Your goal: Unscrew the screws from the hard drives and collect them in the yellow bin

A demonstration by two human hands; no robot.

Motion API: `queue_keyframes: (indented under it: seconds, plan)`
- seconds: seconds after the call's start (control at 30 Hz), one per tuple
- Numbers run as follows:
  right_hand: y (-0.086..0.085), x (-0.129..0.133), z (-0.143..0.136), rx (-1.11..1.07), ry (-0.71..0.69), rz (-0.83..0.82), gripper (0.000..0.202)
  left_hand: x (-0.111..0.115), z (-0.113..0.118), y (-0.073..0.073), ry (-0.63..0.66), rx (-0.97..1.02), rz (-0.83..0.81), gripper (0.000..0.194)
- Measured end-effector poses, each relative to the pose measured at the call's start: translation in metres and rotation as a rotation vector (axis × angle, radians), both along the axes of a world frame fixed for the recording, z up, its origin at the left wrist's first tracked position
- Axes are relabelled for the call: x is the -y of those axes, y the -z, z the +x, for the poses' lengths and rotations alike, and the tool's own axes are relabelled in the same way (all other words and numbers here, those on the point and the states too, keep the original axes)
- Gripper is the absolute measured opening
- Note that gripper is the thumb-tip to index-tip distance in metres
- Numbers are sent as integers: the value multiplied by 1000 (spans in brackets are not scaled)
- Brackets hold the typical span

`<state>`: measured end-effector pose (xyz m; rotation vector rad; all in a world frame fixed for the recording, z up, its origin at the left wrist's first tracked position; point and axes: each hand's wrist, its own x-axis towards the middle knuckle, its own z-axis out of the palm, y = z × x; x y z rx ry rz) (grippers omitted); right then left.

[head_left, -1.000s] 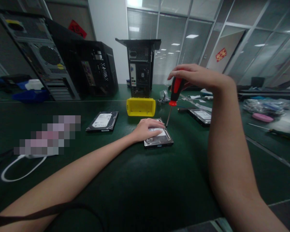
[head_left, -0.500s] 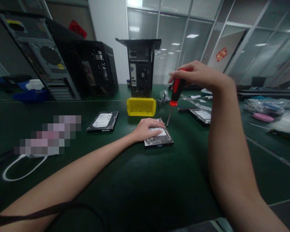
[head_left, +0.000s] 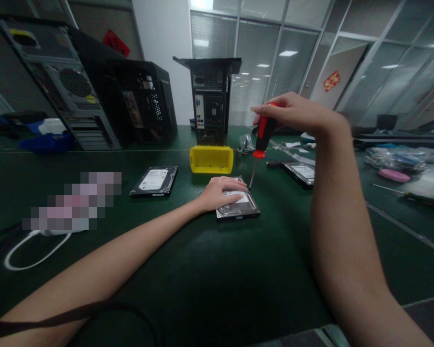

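A hard drive [head_left: 240, 208] lies flat on the green table [head_left: 202, 270]. My left hand [head_left: 222, 193] rests on its top with the fingers spread over the label. Above and to the right, my right hand [head_left: 285, 111] is closed round the handle of a red and black screwdriver [head_left: 263, 137]. The shaft points down, and its tip meets the drive's right edge near my left fingertips. Whether the tip sits in a screw is too small to tell. Just behind the drive is a yellow bin [head_left: 211, 168].
Other hard drives lie left [head_left: 154, 181] and right [head_left: 302, 172], the right one partly behind my forearm. Computer cases [head_left: 210, 101] stand at the back. A white cable [head_left: 36, 267] loops at left; plastic bags [head_left: 398, 159] and a pink item [head_left: 394, 175] lie at right.
My right hand and the screwdriver handle have shifted very slightly left. My left hand and the hard drive have stayed in place.
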<state>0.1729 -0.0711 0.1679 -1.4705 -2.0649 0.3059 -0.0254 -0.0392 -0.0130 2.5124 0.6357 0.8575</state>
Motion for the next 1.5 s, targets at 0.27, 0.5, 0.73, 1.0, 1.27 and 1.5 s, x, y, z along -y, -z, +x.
queue_keyframes:
  seconds: [0.27, 0.5, 0.73, 1.0, 1.27, 1.5]
  plan:
    - [-1, 0, -4, -129, 12, -78, 32, 0, 0, 0, 5, 3, 7, 25]
    - [0, 1, -4, -116, -39, -42, 28, 0, 0, 0, 4, 0, 3, 25]
    - [1, -2, -2, -95, -53, -42, 29, 2, 0, -2, 2, -3, -4, 25]
    - [-1, 3, -3, -86, -63, -56, 32, 1, -1, 0, -5, -8, -8, 25]
    - [-1, 3, -4, -69, -53, -41, 34, 1, 0, -1, 9, 6, 4, 24]
    - [0, 3, -4, -84, -44, -52, 33, 0, 0, 0, 10, 7, 9, 24]
